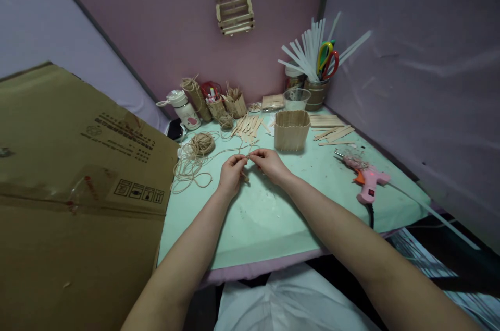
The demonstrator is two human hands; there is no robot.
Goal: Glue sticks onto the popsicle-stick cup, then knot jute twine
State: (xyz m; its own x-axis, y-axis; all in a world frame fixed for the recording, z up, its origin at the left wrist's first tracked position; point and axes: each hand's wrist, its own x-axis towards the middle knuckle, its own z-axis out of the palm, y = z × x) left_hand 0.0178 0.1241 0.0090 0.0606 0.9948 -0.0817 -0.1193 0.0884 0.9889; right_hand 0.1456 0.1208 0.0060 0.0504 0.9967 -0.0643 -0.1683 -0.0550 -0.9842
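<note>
My left hand (233,172) and my right hand (269,163) meet fingertip to fingertip over the middle of the table, both closed in a pinch. Between them is a thin piece of jute twine (248,157), mostly covered by the fingers. A small brown end pokes out below my left fingers; what it belongs to is unclear. Left of the hands lies a ball of twine (202,143), with loose loops spread in front of it and a strand trailing towards my hands. Just beyond my right hand stands an open box of craft sticks (291,131).
At right lies a pink glue gun (367,177) with a long glue stick in its back. Loose craft sticks (248,126) and a clear plastic cup (297,97) are at the back, beside scissors (327,60) in a pot. A large cardboard box (78,174) blocks the left side.
</note>
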